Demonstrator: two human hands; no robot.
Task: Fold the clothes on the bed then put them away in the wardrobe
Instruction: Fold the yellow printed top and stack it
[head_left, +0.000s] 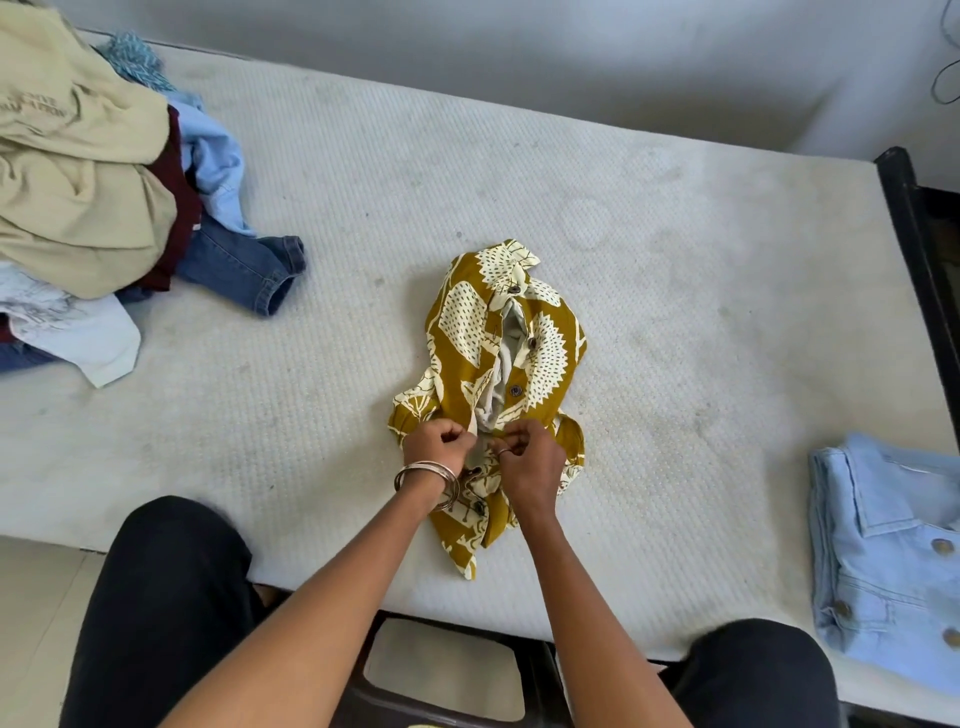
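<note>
A mustard-yellow shirt (467, 332) with a cream leaf print lies crumpled in the middle of the white mattress (675, 291), its button front facing up and partly apart. My left hand (435, 446), with bangles on the wrist, pinches the left edge of the shirt's front opening. My right hand (530, 460) pinches the right edge beside it, near a button. Both hands sit close together over the shirt's lower half and hide the cloth beneath them.
A heap of unfolded clothes (83, 171) covers the mattress's far left: a beige garment, dark red cloth, blue jeans, a white top. A folded light-blue denim jacket (893, 561) lies at the right. A dark bed frame (914, 249) edges the right. My knees are below.
</note>
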